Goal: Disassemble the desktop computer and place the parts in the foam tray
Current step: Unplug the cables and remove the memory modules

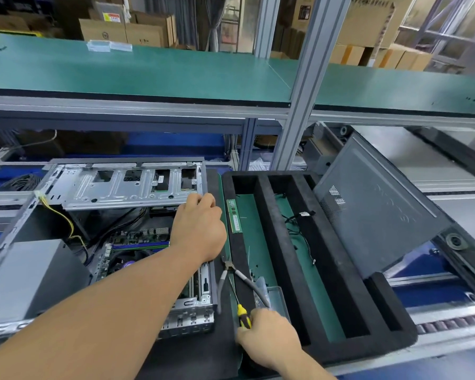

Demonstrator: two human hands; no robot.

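The open desktop computer case (19,270) lies on its side at the left, its motherboard (137,242) and grey power supply (30,272) exposed. A metal drive cage (121,185) is swung up at the far side. My left hand (200,229) reaches across the case and grips the cage's right corner. My right hand (269,335) holds the yellow-and-black handle of a screwdriver (240,311) at the near left edge of the black foam tray (274,234). A green memory stick (234,216) lies on the tray's left rim. Thin black cables (299,223) lie in a middle slot.
Grey-handled pliers (231,272) lie on the tray's left edge beside a small clear plastic box (274,297). The grey side panel (373,209) leans on the tray's right side. A green shelf (148,72) and an aluminium post (302,100) stand behind.
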